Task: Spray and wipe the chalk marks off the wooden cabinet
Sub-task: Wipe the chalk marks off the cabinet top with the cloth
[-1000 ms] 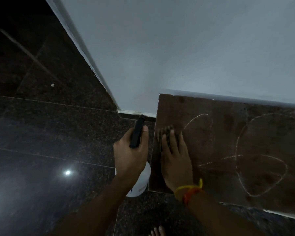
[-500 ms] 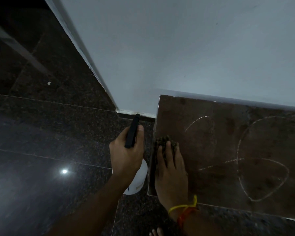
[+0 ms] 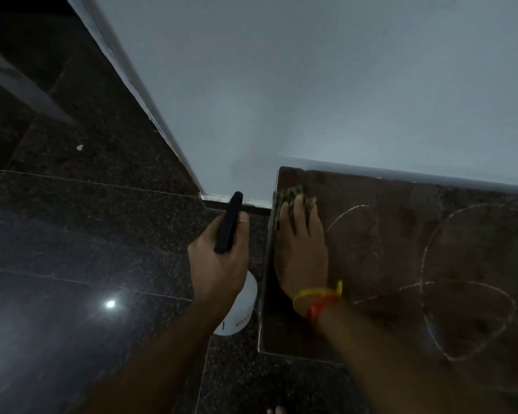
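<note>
The dark brown wooden cabinet top [image 3: 401,255] fills the right half of the view, below a pale wall. White chalk marks [image 3: 467,282] loop across its middle and right; a fainter arc [image 3: 346,213] lies close to my right hand. My right hand [image 3: 301,249] lies flat on the cabinet's left side, pressing a greenish patterned cloth [image 3: 292,195] near the far left corner. My left hand [image 3: 219,261] hangs beside the cabinet's left edge, closed around a white spray bottle [image 3: 240,312] with a black spray head [image 3: 229,222].
Dark polished granite floor tiles [image 3: 72,234] spread to the left and below, with a light reflection. The pale wall [image 3: 311,85] rises behind the cabinet and forms a corner at the left. Toes of a foot [image 3: 275,410] show at the bottom edge.
My right hand has slid the cloth away from me, up the cabinet's left side toward the far corner. My left hand keeps the bottle in about the same place.
</note>
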Motion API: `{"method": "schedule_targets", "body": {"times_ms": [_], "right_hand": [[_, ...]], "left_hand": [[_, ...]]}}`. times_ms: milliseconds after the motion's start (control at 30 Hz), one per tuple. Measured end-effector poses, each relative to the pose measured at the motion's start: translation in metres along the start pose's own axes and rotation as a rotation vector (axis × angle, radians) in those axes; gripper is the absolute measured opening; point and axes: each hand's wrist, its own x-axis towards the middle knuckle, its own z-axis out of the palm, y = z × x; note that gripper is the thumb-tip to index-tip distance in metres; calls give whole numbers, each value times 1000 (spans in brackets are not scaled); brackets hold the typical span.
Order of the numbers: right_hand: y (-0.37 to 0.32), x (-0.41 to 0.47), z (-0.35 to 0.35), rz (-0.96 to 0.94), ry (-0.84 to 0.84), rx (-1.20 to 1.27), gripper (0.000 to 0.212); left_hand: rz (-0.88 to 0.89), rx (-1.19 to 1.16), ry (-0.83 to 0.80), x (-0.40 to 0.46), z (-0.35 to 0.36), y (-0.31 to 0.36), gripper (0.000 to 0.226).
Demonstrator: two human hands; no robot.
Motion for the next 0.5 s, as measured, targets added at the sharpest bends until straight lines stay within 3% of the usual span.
{"method": "schedule_targets", "body": {"times_ms": [133, 367, 500], "right_hand": [[-10, -46, -7, -39, 21, 102, 59], [16, 68, -8, 18, 31, 8, 56], [56, 70, -20, 75, 25, -43, 54]], "left_hand": [[5, 10, 7, 1, 0, 2, 33], [11, 40, -27, -4, 7, -3, 33], [3, 20, -30, -9, 4, -3, 32]]}}
